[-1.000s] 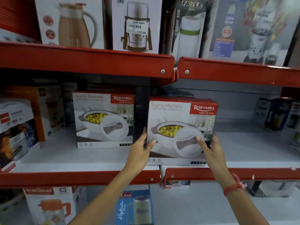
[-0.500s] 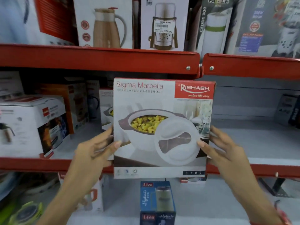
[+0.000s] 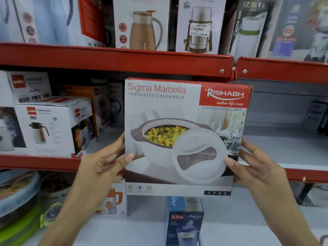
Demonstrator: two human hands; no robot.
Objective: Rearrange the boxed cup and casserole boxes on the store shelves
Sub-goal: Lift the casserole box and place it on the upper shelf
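Observation:
I hold a white and red Sigma Marbella casserole box (image 3: 184, 135) upright in the air in front of the middle shelf. My left hand (image 3: 101, 164) grips its left edge with the thumb on the front face. My right hand (image 3: 255, 167) grips its right edge the same way. The box hides the second casserole box behind it. A blue Liza boxed cup (image 3: 184, 222) stands on the lower shelf, just below the held box.
The red middle shelf edge (image 3: 40, 162) carries white flask boxes (image 3: 53, 128) at left; its right half (image 3: 287, 148) shows grey shelf board with dark boxes (image 3: 317, 116) at far right. Jug and flask boxes (image 3: 142, 23) line the top shelf. Stacked lidded containers (image 3: 17, 199) sit lower left.
The casserole box has come off the middle shelf toward me, held in both hands, and now fills the centre of the view. The view has shifted left and closer.

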